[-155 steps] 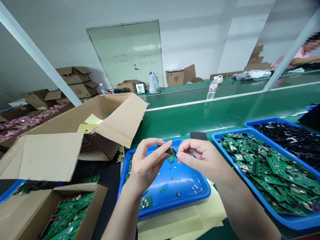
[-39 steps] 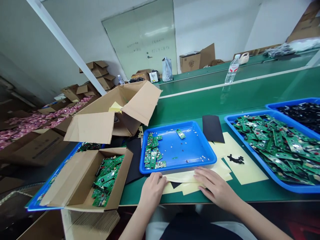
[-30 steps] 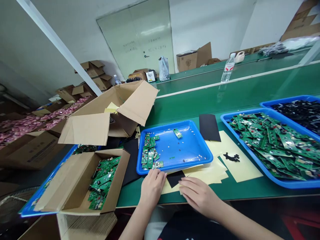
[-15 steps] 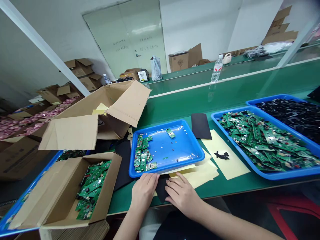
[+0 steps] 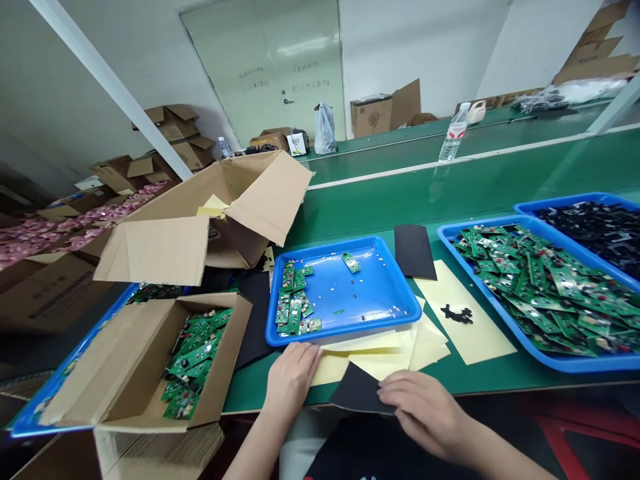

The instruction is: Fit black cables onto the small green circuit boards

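My right hand (image 5: 425, 408) is closed on the edge of a black sheet (image 5: 361, 390), which is slightly curved and raised at the table's front edge. My left hand (image 5: 294, 373) has its fingers pressed together on the left end of a yellow paper sheet (image 5: 363, 344), just in front of the shallow blue tray (image 5: 370, 325). Its fingertips are partly hidden. More yellow sheets (image 5: 429, 347) lie overlapped between the tray and my right hand. Inside the tray, green circuit boards (image 5: 295, 303) cluster at the left, one board (image 5: 351, 263) lies apart, and small bits are scattered about.
At left stands an open carton (image 5: 215, 393) of circuit boards, with a larger open carton (image 5: 270, 193) behind. A full tray of boards (image 5: 540, 363) and a tray of black parts (image 5: 600, 199) are at right. Black pieces (image 5: 457, 315) rest on yellow paper. A bottle (image 5: 454, 137) stands farther back.
My right hand has moved right, carrying the black sheet away from my left hand and exposing the yellow paper below. My left hand stays near the tray's front edge. The view has shifted slightly.
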Demonstrator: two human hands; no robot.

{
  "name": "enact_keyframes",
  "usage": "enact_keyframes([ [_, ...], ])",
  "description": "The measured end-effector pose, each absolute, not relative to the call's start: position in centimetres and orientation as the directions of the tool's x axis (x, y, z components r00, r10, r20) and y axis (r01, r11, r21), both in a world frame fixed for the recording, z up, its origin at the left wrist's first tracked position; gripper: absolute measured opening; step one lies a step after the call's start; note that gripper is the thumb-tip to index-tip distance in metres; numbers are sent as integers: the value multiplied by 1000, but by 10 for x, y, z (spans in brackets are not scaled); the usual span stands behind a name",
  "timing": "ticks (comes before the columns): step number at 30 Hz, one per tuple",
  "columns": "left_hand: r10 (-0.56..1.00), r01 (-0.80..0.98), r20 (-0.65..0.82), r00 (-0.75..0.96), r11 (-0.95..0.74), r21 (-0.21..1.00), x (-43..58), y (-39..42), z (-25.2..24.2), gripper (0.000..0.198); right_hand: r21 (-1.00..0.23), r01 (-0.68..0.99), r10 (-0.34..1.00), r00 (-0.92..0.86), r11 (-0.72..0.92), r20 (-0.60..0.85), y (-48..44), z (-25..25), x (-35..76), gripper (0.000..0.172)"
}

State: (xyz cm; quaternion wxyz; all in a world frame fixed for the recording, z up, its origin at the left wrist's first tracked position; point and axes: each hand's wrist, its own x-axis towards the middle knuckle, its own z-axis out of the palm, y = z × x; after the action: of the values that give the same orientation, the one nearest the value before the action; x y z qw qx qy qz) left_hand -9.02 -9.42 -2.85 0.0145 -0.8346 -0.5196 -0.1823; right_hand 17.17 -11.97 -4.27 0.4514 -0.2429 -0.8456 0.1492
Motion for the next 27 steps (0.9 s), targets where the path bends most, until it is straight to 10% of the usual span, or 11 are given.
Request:
enact_keyframes([
  [9,828,815,331,453,-535,222,-84,-93,-30,25,-736,522,759,231,431,609,-109,-6,234,17],
  [14,925,771,265,273,-375,515,-77,-104,-20,25,-501,480,659,-248,720,710,-113,-16,221,27],
  [18,937,462,-323,134,229,857,-59,-125,-13,42,-381,373,525,-461,846,715,-130,-37,194,31],
  [21,775,116,-599,204,588,800,-45,-138,-14,55,-423,321,530,-479,848,700,-142,-47,179,30],
  [27,723,-126,-641,258,683,719,-42,-139,-14,78,-429,320,517,-692,845,503,-137,-53,186,47],
])
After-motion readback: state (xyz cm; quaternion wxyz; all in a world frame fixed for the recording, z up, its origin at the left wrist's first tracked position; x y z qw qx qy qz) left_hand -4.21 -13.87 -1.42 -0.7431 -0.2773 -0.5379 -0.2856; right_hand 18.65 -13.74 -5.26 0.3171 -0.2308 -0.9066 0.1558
